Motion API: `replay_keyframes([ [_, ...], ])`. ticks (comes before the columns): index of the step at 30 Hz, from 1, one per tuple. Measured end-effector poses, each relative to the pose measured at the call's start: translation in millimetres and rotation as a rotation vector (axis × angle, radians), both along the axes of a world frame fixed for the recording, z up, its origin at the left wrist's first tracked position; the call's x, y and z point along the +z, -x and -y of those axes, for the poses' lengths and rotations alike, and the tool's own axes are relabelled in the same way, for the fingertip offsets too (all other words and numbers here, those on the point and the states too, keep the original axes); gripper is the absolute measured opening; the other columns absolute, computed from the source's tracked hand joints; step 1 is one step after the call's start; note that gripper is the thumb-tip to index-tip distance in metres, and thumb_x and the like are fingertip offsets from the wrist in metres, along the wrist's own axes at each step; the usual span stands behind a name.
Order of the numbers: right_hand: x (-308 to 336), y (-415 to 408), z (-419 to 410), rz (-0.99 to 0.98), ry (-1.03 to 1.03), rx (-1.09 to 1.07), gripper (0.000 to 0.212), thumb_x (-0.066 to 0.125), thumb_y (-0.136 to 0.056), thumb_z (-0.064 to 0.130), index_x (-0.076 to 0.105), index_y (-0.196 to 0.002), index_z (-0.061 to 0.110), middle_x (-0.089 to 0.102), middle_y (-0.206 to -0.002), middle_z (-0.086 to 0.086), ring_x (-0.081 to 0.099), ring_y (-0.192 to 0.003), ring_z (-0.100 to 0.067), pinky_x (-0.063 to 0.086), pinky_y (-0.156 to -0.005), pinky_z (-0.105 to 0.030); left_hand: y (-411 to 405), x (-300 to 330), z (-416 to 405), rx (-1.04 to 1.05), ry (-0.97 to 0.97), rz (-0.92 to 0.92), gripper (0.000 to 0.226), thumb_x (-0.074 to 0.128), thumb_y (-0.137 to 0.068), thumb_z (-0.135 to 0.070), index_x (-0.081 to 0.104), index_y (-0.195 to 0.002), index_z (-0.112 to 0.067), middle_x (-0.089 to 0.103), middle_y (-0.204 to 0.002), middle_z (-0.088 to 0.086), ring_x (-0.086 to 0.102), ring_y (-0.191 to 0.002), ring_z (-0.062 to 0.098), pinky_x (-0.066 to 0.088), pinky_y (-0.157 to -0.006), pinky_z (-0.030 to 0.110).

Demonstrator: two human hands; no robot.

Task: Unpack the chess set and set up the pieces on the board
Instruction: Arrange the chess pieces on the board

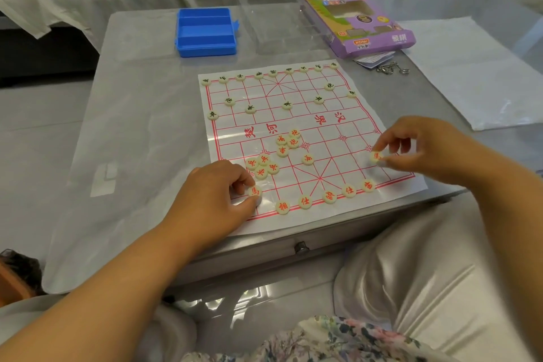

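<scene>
A blue plastic tray (205,32) sits far left on the glossy grey table (141,103). The left hand (211,200) pinches a round cream disc (255,191) at the near-left corner of the thin, shiny board (332,138). The right hand (423,150) pinches another disc (376,156), seemingly lifted, near the right edge.

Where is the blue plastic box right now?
In the head view the blue box sits open on the table's far left, beyond the chess board and just left of the clear plastic tray.
</scene>
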State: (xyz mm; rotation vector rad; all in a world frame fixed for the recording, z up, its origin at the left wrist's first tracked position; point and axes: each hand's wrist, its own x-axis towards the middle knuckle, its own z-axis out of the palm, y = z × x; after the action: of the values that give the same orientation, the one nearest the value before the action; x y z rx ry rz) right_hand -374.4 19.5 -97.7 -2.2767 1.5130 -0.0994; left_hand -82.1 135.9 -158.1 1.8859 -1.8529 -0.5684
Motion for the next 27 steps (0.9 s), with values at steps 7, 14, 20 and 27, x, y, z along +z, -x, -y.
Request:
replay_keyframes([
  [7,-16,18,-5,0.011,-0.001,-0.001,0.018,0.072,-0.079,0.032,0.062,-0.094,0.034,0.056,-0.088,0.020,0.056,-0.080,-0.007,0.043,-0.066,-0.012,2,0,-2,0.008,0.020,0.003,0.018,0.071,-0.079,-0.037,0.063,-0.093,-0.028,0.054,-0.081,-0.021,0.054,-0.073,0.004,0.033,-0.060,0.008],
  [14,-22,22,-6,0.026,-0.021,0.001,0.018,0.073,-0.078,0.034,0.063,-0.093,0.034,0.059,-0.089,0.018,0.058,-0.081,-0.005,0.044,-0.066,-0.013,2,-4,-5,0.024,0.049,-0.009,0.020,0.072,-0.079,-0.036,0.062,-0.093,-0.026,0.055,-0.082,-0.020,0.055,-0.073,0.008,0.038,-0.064,0.011],
  [20,-26,25,-7,0.027,-0.053,-0.008,0.017,0.072,-0.077,0.037,0.062,-0.091,0.035,0.058,-0.088,0.020,0.057,-0.081,-0.007,0.043,-0.065,-0.012,2,-5,-5,0.033,0.067,-0.036,0.019,0.074,-0.078,-0.034,0.063,-0.092,-0.026,0.057,-0.082,-0.018,0.056,-0.072,0.008,0.039,-0.063,0.010],
  [27,-26,27,-8,0.003,-0.044,-0.008,0.018,0.073,-0.078,0.033,0.064,-0.094,0.032,0.058,-0.090,0.017,0.057,-0.082,-0.006,0.045,-0.068,-0.015,2,-6,-6,0.044,0.078,-0.040,0.019,0.073,-0.078,-0.034,0.062,-0.091,-0.027,0.056,-0.082,-0.019,0.056,-0.072,0.008,0.039,-0.062,0.010],
])
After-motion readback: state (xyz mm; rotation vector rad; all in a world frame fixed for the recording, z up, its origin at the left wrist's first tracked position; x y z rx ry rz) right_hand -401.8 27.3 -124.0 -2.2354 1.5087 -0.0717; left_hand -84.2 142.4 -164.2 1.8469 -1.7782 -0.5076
